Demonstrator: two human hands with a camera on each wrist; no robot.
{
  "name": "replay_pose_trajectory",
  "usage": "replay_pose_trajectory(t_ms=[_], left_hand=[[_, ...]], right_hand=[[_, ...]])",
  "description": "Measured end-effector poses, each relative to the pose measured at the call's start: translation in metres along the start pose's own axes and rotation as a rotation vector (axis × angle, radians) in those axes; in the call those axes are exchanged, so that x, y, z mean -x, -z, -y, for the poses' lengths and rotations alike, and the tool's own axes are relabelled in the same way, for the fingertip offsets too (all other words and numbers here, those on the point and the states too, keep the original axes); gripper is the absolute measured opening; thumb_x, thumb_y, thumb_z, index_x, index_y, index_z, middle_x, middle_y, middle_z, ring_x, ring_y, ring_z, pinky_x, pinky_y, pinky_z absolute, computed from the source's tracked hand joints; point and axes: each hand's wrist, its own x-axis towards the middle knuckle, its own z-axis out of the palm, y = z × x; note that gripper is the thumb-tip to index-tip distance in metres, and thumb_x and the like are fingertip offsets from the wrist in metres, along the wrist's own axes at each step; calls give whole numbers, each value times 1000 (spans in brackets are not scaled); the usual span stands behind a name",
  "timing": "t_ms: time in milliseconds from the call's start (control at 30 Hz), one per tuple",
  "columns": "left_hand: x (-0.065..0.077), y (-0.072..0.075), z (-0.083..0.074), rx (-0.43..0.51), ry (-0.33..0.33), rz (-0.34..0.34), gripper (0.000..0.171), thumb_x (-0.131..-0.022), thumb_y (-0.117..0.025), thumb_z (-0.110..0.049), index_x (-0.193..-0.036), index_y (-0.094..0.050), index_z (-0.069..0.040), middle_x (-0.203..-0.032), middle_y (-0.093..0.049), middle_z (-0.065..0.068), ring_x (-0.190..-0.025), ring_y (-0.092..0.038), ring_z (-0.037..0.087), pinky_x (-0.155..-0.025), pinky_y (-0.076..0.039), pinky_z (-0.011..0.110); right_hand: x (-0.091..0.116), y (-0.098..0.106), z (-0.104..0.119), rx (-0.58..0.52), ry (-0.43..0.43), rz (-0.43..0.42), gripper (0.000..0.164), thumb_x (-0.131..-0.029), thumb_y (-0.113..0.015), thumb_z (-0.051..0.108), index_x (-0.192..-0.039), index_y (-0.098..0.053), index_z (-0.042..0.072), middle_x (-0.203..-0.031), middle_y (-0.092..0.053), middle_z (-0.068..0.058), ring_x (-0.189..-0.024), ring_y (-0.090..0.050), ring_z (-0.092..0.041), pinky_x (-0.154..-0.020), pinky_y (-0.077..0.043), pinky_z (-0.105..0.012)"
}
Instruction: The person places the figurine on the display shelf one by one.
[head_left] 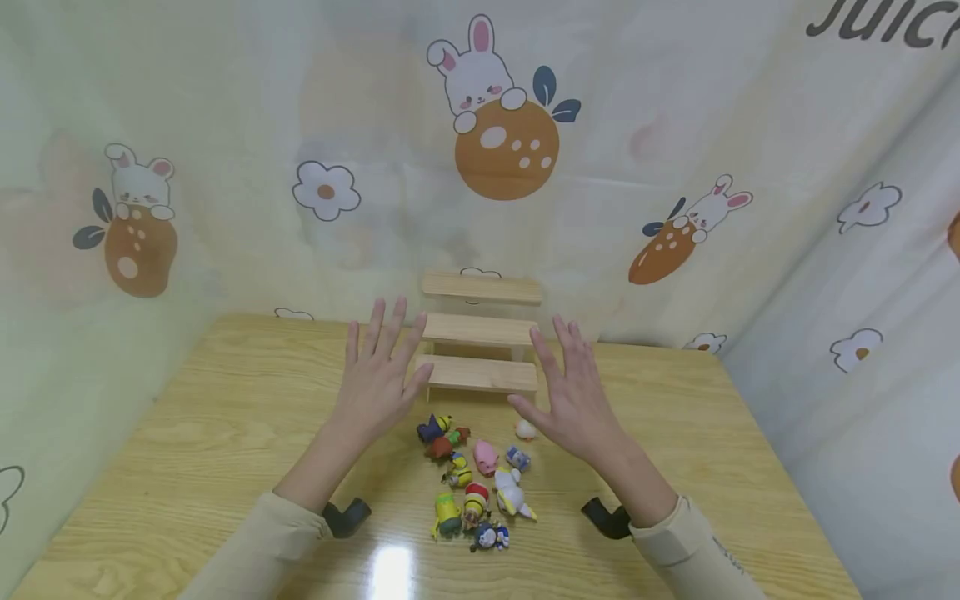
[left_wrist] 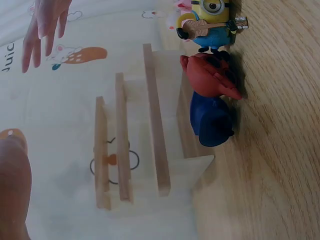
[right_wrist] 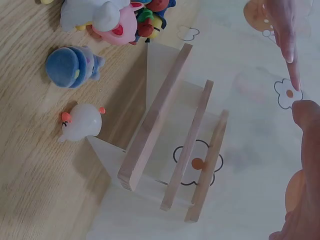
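Both hands hover above the table and hold nothing. My left hand (head_left: 373, 390), fingers spread and straight, is in front of the left end of a small three-step wooden shelf (head_left: 480, 328). Over to the right, my right hand (head_left: 576, 404) is held up likewise, its thumb pointing inward. Several toy figures lie in a cluster between the forearms: a pink pig (head_left: 486, 457), a white figure with yellow tips (head_left: 511, 493), a yellow-green figure (head_left: 447, 514) and a minion with a guitar (left_wrist: 212, 22). Near the shelf are a round white figure (right_wrist: 84, 122) and a blue-capped one (right_wrist: 67, 67).
The wooden table (head_left: 225, 433) ends against a patterned curtain (head_left: 375, 100) at the back. Two black curved pieces (head_left: 348, 517) show on the table beside the forearms. A bright reflection lies at the table's front.
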Motion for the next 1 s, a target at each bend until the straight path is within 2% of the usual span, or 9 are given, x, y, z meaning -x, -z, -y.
replay_pose_trajectory(t_ms=[100, 200, 333, 467, 567, 733, 867, 1000], left_hand=[[-1, 0, 1, 5, 2, -3, 63, -99, -25, -55, -154, -8, -28, -162, 8, 1, -148, 10, 28, -117, 0, 61], [-1, 0, 2, 18, 2, -2, 64, -99, -25, -55, -154, -7, -27, -161, 9, 1, -148, 10, 28, -117, 0, 61], [-2, -1, 3, 88, -2, -6, 65, -100, -29, -51, -154, -8, -23, -161, 11, 0, -148, 10, 27, -118, -1, 58], [-3, -4, 4, 175, -21, -50, 65, -99, -37, -43, -154, -13, -16, -161, 8, 1, -148, 3, 30, -119, -7, 56], [-3, -8, 6, 245, -32, -85, 65, -99, -42, -38, -154, -14, -16, -161, 1, 5, -148, -4, 31, -118, -13, 56], [-1, -16, 5, 428, -3, -106, 64, -99, -43, -34, -154, -11, -22, -161, -9, 9, -147, -14, 32, -116, -20, 58], [1, -26, 5, 578, 42, -102, 61, -100, -41, -32, -154, -14, -20, -160, -14, 7, -145, -20, 32, -116, -21, 56], [4, -37, 7, 674, 104, -93, 59, -101, -40, -35, -153, -17, -19, -158, -20, 8, -144, -23, 31, -117, -22, 54]], right_hand=[[-1, 0, 0, -2, 6, -7, 90, -87, -52, 62, -154, -9, 21, -158, -3, -19, -144, -8, -44, -112, -17, -66], [-2, 0, 0, -14, 17, -15, 88, -88, -45, 67, -154, -10, 20, -158, -3, -19, -144, -8, -43, -113, -18, -65], [-3, -1, 1, -38, 45, -38, 84, -90, -34, 70, -153, -12, 18, -157, -5, -20, -143, -13, -41, -111, -24, -63], [-4, -3, 1, -53, 59, -54, 82, -91, -32, 68, -152, -13, 17, -155, -9, -22, -140, -20, -41, -108, -31, -63], [-2, -6, 1, -50, 50, -41, 81, -91, -36, 66, -152, -12, 18, -155, -8, -22, -139, -23, -41, -107, -32, -62], [1, -11, 2, -52, -3, 12, 84, -91, -54, 53, -153, -9, 20, -155, -8, -19, -137, -27, -41, -107, -33, -60], [5, -18, 5, -106, -61, 55, 81, -90, -61, 42, -153, -13, 21, -151, -22, -19, -132, -34, -39, -105, -38, -57], [10, -26, 7, -149, -103, 105, 76, -92, -60, 42, -152, -18, 24, -145, -34, -17, -128, -43, -35, -102, -44, -53]])
